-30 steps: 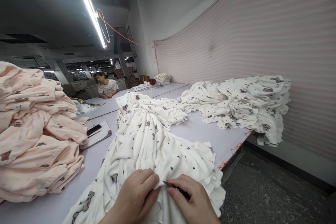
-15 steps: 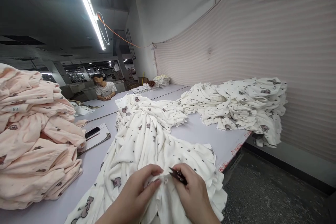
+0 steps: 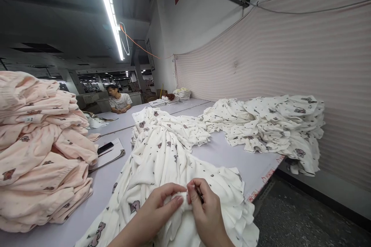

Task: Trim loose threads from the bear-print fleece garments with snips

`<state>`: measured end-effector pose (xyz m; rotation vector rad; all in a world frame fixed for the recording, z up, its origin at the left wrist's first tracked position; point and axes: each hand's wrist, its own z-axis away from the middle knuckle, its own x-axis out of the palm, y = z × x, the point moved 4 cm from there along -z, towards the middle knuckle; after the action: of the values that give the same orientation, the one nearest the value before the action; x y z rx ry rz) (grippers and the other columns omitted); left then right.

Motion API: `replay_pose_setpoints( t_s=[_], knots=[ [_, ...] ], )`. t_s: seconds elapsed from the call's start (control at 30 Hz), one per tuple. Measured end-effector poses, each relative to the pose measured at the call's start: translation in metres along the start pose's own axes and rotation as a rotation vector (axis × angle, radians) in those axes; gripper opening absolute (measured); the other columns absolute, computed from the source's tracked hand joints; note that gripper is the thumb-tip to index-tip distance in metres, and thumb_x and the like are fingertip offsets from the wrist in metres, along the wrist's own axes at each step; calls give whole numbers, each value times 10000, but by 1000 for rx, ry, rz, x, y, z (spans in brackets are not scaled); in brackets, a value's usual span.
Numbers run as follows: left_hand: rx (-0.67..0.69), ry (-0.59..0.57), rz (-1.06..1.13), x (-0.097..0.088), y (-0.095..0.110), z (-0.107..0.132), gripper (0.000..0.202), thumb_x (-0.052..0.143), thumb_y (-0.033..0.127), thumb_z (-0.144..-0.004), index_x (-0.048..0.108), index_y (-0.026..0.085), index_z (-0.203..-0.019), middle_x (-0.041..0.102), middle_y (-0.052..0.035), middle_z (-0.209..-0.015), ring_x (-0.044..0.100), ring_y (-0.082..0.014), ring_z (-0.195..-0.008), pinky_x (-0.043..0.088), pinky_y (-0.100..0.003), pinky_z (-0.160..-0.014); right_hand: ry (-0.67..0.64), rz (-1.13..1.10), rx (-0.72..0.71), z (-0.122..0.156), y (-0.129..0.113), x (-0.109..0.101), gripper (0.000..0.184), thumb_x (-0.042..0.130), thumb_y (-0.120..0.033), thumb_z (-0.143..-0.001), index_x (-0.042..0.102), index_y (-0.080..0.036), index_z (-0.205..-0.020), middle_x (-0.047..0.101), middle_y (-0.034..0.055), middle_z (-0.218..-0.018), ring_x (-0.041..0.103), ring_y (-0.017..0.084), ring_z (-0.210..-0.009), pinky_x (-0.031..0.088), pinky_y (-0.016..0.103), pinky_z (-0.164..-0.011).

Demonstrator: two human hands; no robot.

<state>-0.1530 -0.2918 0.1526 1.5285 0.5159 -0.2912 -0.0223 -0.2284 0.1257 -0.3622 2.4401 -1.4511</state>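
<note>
A white fleece garment (image 3: 171,158) with small dark dots and purple-grey bear prints is spread over the table in front of me. My left hand (image 3: 162,204) is closed, pinching a bunched edge of it between thumb and fingers. Right beside it, my right hand (image 3: 204,204) is closed too, its thumb and forefinger meeting at the same fold. Dark thread snips (image 3: 199,194) are tucked in that hand, mostly hidden by the fingers. The two hands almost touch above the cloth.
Peach fleece garments (image 3: 43,154) are piled high at the left. More white printed garments (image 3: 269,119) lie along the right, overhanging the table (image 3: 240,158). A phone (image 3: 105,148) rests on a notepad (image 3: 116,152). A person (image 3: 120,101) leans at the table's far side.
The snips' blades, which pointed at the fold, have turned back into my right hand. Its thumb and forefinger have come together at the cloth edge. The view has shifted slightly.
</note>
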Motion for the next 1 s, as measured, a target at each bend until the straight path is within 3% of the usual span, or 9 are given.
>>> replay_pose_setpoints(
  t_s=[0.1,0.27,0.43,0.57,0.77,0.8,0.87,0.93,1.0],
  knots=[
    [23,62,111,-1,0,-1,235,556,408,-848,656,215,-936,675,-37,-969,580,-230,-989,426,-318,-908,8,-69,53,-3,-3,-5,201,515,-386,-904,571,-195,-877,599,-4,-697,580,143,-632,460,213,-584],
    [-40,175,224,1,-7,-2,303,573,478,-822,633,199,-922,644,-18,-840,579,-204,-832,456,-287,-753,-11,-30,-1,6,-2,-18,210,623,-358,-828,698,-217,-966,681,49,-847,643,204,-805,494,258,-722],
    [39,137,133,8,-6,-2,258,545,434,-851,635,219,-961,676,-30,-932,596,-224,-950,446,-308,-871,-51,13,41,8,5,-15,203,633,-347,-825,737,-217,-940,705,61,-829,654,209,-776,502,265,-688],
    [48,139,76,9,-3,-2,235,548,403,-848,641,226,-972,696,-37,-977,611,-232,-979,462,-310,-882,-45,-31,49,4,5,-17,196,667,-344,-802,754,-222,-928,726,62,-844,665,219,-796,514,283,-730],
    [60,84,32,12,6,-7,205,560,381,-854,673,223,-918,711,-27,-953,630,-228,-958,474,-317,-874,-154,-248,246,2,6,-17,266,656,-410,-817,761,-192,-929,744,75,-885,670,241,-856,530,318,-755],
    [45,108,84,3,6,-7,203,580,385,-842,674,218,-911,715,-21,-927,639,-223,-934,489,-310,-852,-130,-277,264,3,7,-19,288,661,-421,-811,753,-183,-945,741,81,-908,666,246,-880,529,324,-769],
    [-17,262,245,-35,6,-6,221,624,383,-806,663,193,-910,719,-9,-816,665,-205,-808,534,-294,-746,-12,-270,268,7,8,-30,321,670,-438,-797,722,-174,-973,722,90,-968,649,249,-928,523,321,-800],
    [-63,545,369,-94,7,1,231,651,328,-769,647,137,-900,691,11,-660,654,-168,-620,552,-280,-613,133,-174,256,15,13,-43,326,665,-462,-788,680,-182,-954,701,80,-955,637,231,-899,523,285,-767],
    [-36,756,320,-158,12,14,144,578,192,-795,628,65,-841,657,26,-590,629,-134,-561,549,-291,-591,195,-41,260,23,21,-49,315,635,-489,-798,649,-197,-919,684,61,-890,625,215,-840,518,248,-696]
  ],
)
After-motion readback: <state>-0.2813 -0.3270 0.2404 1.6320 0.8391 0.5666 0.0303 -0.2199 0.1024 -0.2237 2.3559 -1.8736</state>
